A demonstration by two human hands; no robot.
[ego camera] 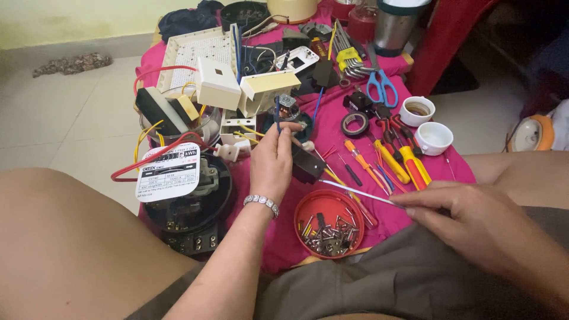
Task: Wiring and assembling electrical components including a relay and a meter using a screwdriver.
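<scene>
The left hand [271, 163] holds a thin blue wire [277, 112] tight in its fingers, near the middle of the pink desk [332, 127]. The right hand [474, 222] pinches a thin white stick [358, 192] over the red bowl of screws [329, 223]. It is best to keep both hands steady and move slowly.

A pink-clothed table [332, 127] bears scissors [381, 88], pliers [409, 157] and a red screw dish [329, 224].
</scene>
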